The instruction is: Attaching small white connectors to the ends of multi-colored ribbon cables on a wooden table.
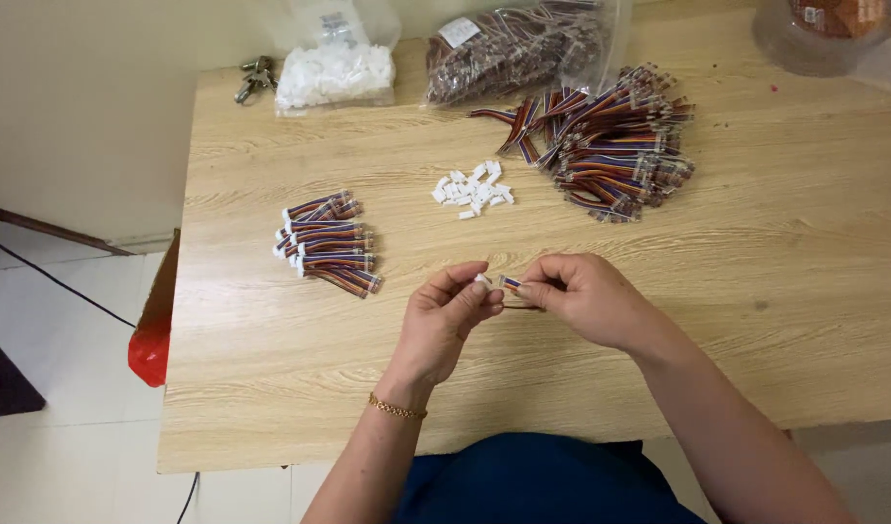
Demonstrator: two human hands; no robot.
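Right now both my hands are up over the near middle of the tabletop [756,320], working close together. My left hand [450,320] has its fingers pressed together, pinching a small white plug [482,279] at the tips. My right hand [586,299] pinches the end of a short striped wire strip [511,284], fingers closed tight on it, and that end sits just beside the white plug, almost touching it. A gold bracelet [397,409] sits on my left wrist.

Off to my left lies a neat stack of wire strips [327,243] with white ends on them. Ahead, in the middle, a little heap of loose white plugs [473,189]. Further right, a big messy pile of striped wires [615,146]. At the far edge there's a clear bag of white plugs [334,73], a clear bag of wires [509,53] next to it, and a bunch of keys [254,78] near the corner. Something red [149,354] hangs below the left edge.
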